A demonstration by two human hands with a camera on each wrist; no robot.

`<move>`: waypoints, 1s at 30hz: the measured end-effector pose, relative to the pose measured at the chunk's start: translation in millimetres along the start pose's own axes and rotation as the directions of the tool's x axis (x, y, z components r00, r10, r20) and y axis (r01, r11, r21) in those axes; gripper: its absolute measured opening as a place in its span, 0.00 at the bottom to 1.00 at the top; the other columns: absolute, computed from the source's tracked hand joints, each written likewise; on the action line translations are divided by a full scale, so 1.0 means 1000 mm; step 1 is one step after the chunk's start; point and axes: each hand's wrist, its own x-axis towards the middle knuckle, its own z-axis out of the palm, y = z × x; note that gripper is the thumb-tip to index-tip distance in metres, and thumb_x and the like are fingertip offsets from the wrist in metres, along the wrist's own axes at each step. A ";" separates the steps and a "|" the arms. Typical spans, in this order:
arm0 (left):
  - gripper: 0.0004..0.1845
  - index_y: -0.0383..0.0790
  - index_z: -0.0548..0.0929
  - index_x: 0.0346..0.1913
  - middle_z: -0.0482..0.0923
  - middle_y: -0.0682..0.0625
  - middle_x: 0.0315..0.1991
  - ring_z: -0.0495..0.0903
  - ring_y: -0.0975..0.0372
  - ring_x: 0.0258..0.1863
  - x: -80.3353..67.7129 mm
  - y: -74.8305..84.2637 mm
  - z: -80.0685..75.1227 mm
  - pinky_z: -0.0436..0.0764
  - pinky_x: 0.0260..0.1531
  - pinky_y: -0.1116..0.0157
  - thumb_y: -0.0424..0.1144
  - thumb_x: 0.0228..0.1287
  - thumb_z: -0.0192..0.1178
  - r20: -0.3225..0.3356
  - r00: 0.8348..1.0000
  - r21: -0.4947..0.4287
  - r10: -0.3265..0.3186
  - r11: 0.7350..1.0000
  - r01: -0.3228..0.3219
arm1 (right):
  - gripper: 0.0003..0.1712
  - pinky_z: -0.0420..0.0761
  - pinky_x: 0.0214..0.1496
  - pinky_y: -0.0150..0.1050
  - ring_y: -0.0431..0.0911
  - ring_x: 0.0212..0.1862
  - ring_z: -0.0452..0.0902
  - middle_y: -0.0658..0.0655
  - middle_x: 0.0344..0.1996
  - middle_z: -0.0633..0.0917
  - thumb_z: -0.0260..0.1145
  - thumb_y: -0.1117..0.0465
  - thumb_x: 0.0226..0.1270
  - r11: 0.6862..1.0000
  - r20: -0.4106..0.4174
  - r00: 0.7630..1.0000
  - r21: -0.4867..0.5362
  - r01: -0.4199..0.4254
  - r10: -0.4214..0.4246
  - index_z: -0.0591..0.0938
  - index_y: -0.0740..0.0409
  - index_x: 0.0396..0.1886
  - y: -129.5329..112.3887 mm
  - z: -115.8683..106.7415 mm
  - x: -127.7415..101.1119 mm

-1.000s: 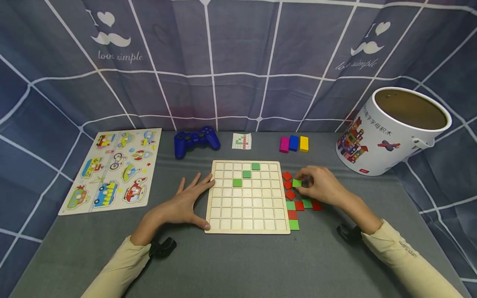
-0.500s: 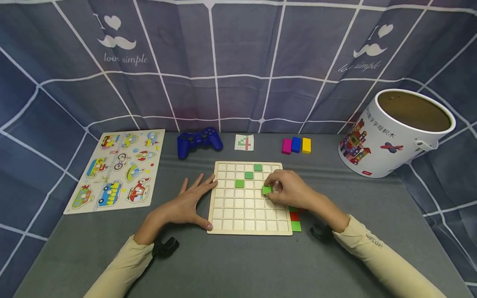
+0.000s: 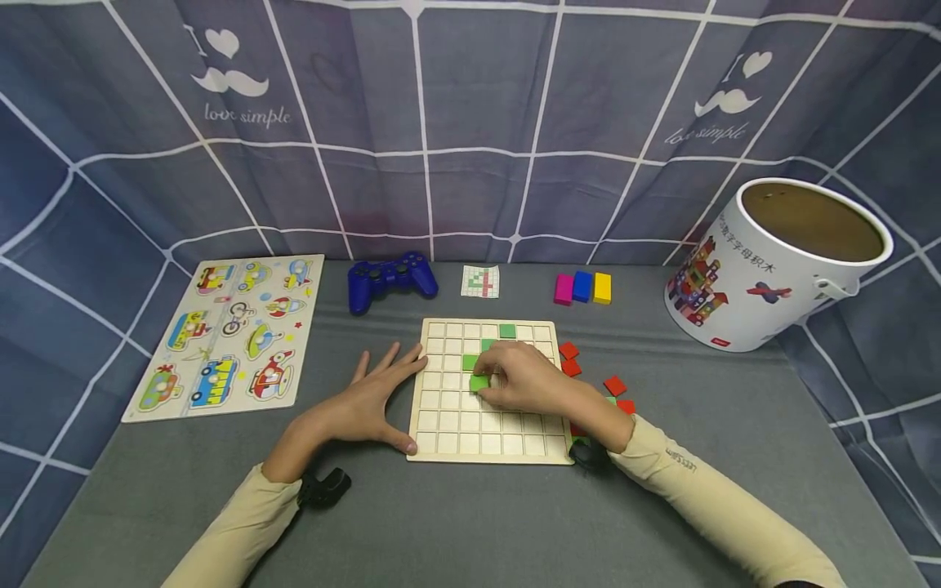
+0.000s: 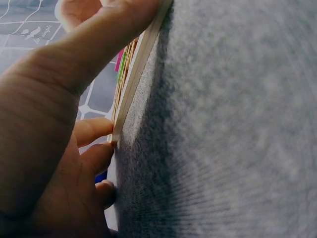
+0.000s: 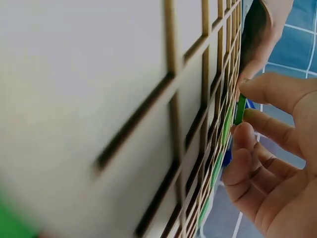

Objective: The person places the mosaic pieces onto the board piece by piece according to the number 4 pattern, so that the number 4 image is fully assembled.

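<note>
The right hand [image 3: 525,382] pinches a green tile [image 3: 479,382] between thumb and fingertips just over the board [image 3: 488,445], one cell below and a little right of the green tile already seated there, while the left hand [image 3: 367,400] lies flat, fingers spread, against the board's left edge. If the tile comes down tilted or across a rib, it likely jams proud of its cell. A nudge could also shift the board unless the left hand braces it.

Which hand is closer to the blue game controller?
Left. The left hand rests flat at the wooden grid board's left edge, below the blue game controller. The right hand is farther, over the board.
</note>
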 end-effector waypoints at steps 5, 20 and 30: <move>0.69 0.49 0.54 0.81 0.39 0.51 0.81 0.33 0.47 0.78 0.000 0.000 0.000 0.26 0.67 0.35 0.67 0.34 0.79 0.002 1.000 0.000 -0.002 1.000 0.002 | 0.08 0.76 0.38 0.37 0.40 0.33 0.76 0.46 0.31 0.82 0.76 0.58 0.56 1.000 0.011 1.000 -0.011 0.015 -0.015 0.87 0.50 0.36 -0.008 0.007 0.014; 0.69 0.49 0.53 0.81 0.39 0.52 0.81 0.32 0.48 0.78 -0.001 0.001 0.000 0.26 0.67 0.35 0.67 0.35 0.78 0.006 1.000 0.003 -0.008 1.000 0.008 | 0.09 0.76 0.36 0.34 0.38 0.34 0.76 0.46 0.35 0.83 0.74 0.56 0.59 0.997 0.073 0.997 -0.076 -0.034 0.040 0.89 0.50 0.39 -0.020 0.017 0.036; 0.69 0.47 0.54 0.80 0.40 0.51 0.81 0.33 0.46 0.78 0.000 0.000 0.000 0.26 0.66 0.35 0.67 0.35 0.79 0.001 1.000 -0.005 0.002 1.000 -0.002 | 0.13 0.76 0.35 0.35 0.39 0.33 0.76 0.47 0.34 0.83 0.76 0.56 0.55 0.998 0.058 0.997 -0.050 -0.047 0.050 0.88 0.51 0.40 -0.020 0.010 0.030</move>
